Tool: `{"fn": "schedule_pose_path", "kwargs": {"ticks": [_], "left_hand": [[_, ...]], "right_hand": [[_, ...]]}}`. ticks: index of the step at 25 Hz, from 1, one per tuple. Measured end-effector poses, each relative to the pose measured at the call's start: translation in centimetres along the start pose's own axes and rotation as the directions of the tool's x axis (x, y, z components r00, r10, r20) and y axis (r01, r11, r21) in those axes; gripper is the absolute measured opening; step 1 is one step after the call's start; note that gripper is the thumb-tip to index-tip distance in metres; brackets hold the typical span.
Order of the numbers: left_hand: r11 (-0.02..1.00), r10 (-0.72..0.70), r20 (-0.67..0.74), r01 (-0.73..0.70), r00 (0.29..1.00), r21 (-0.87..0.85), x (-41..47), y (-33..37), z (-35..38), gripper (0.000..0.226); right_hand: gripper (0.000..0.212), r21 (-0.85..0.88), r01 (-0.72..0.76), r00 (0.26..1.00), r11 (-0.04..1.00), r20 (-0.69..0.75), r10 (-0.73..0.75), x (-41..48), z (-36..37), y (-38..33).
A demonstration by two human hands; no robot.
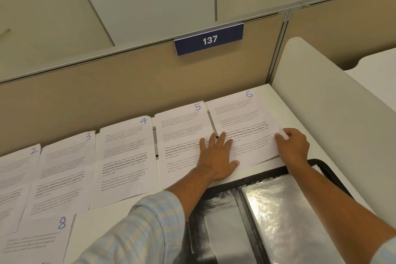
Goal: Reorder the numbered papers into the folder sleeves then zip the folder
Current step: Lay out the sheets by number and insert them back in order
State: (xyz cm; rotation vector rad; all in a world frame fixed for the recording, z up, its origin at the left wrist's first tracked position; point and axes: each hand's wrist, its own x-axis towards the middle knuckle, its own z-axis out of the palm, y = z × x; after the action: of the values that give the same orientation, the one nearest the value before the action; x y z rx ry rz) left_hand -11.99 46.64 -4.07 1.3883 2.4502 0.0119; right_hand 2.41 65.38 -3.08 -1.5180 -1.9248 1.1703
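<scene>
My right hand is pinching the right edge of sheet 6, centre right; my left hand is pressing flat, fingers straight, where sheet 5 meets it. The folder is lying open, lower right. I'm judging nothing filed yet, zipping far off.

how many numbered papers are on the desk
6: paper 2, paper 3, paper 4, paper 5, paper 6 in a row; paper 8 nearer, left. More may be off-frame.

Bright even light w/ glare on sleeves
</scene>
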Motion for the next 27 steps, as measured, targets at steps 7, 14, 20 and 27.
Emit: {"fn": "schedule_pose_path", "kwargs": {"ticks": [7,14,20,27], "left_hand": [[1.0,0.018,0.0,-0.018,1.0,0.014,-1.1,0.4,-0.1,0.083],[1.0,-0.007,-0.131,0.009,0.991,0.017,-5.7,-0.7,-0.5,0.08],[0.996,-0.084,-0.125,0.08,0.989,-0.034,-14.2,-3.9,0.9,0.08],[0.987,-0.158,-0.141,0.152,0.977,-0.055,-26.1,-10.5,3.4,0.094]], "right_hand": [[0.069,-0.512,0.325,0.939,0.795,0.078,-0.334,-3.5,1.6,0.9],[0.078,-0.608,0.507,0.856,0.611,0.269,-0.443,-9.9,2.8,1.2],[0.077,-0.581,0.59,0.802,0.561,0.339,-0.492,-17.2,4.2,0.8],[0.078,-0.554,0.691,0.718,0.465,0.451,-0.53,-28.6,9.0,-0.8]]}}
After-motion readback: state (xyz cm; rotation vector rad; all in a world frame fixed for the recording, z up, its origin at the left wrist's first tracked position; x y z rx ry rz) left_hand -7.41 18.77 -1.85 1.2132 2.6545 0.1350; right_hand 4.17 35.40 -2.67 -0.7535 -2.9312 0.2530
